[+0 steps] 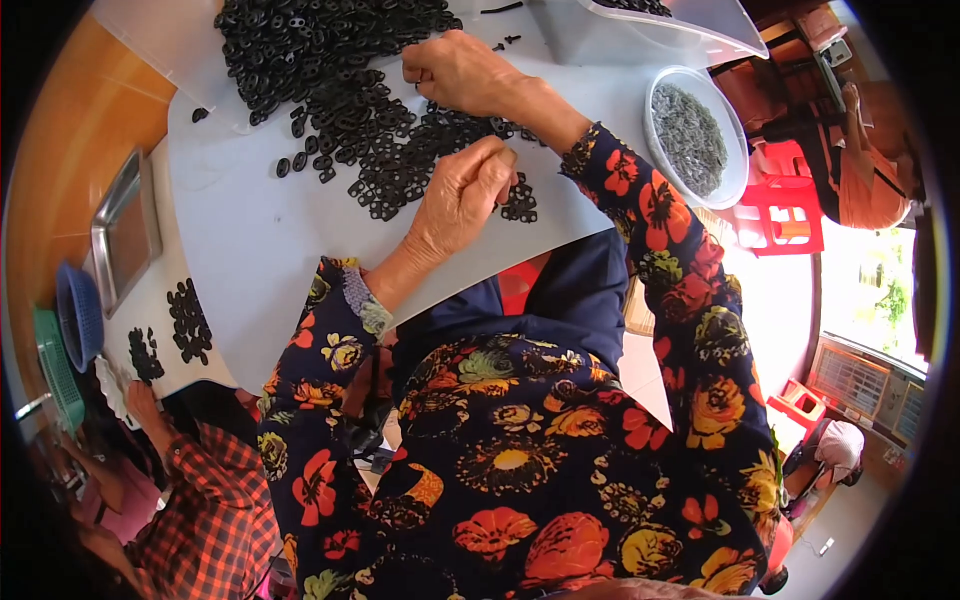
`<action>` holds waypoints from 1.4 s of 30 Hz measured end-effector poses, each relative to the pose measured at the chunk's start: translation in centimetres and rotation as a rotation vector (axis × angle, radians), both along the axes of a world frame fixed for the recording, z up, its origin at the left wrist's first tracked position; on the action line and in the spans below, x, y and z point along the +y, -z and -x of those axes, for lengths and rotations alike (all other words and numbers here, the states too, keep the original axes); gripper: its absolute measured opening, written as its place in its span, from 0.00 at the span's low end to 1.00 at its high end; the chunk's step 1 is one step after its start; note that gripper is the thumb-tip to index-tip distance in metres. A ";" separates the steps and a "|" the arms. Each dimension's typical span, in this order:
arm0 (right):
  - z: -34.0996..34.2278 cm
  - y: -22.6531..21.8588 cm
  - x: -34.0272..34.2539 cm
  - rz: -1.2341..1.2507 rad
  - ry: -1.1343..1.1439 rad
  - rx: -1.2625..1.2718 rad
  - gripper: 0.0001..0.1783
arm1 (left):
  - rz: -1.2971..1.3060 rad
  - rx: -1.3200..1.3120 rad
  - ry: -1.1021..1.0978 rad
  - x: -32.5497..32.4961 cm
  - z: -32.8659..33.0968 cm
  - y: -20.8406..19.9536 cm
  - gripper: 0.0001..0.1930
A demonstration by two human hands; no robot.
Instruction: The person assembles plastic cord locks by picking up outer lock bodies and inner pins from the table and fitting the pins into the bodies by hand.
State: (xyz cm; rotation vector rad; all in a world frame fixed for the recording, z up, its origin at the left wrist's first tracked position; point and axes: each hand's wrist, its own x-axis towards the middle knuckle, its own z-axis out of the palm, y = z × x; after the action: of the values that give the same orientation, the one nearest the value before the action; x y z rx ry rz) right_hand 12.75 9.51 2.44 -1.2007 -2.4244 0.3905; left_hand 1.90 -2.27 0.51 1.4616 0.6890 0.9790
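Note:
A heap of small black oval parts with holes (310, 60) spreads over the pale table (250, 230) and thins out toward me. Over its near edge my left hand (458, 195) is closed, thumb pressed against curled fingers; whatever it may hold is hidden. Farther off, my right hand (465, 75) reaches across the heap with its fingers bent together at the tips. A dark bit shows by those fingertips, too small to name. More black parts (518, 203) lie just right of my left hand.
At the right stands a round white tub (740, 165) of small clear pieces. Translucent bins (640, 40) sit along the far side. Leftward are a metal tray (122, 230), a blue basket (78, 310), a green basket (55, 370) and a co-worker in a checked shirt (220, 490).

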 end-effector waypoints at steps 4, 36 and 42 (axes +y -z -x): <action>-2.1 -1.8 -1.9 0.105 0.084 0.273 0.09 | -0.030 -0.084 -0.029 0.5 -0.5 0.7 0.15; -12.6 -2.5 -9.5 0.088 0.386 0.146 0.08 | 0.158 -0.111 -0.125 1.9 0.3 1.7 0.06; -12.6 -0.3 -9.0 -0.067 0.239 0.062 0.08 | 0.162 -0.113 -0.140 1.8 -0.1 1.5 0.05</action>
State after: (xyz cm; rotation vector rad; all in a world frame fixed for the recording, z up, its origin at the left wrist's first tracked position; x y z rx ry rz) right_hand 25.38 0.52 2.76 -1.4064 -2.1916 0.2684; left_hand 1.96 -0.46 -0.99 1.2204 0.7767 1.0791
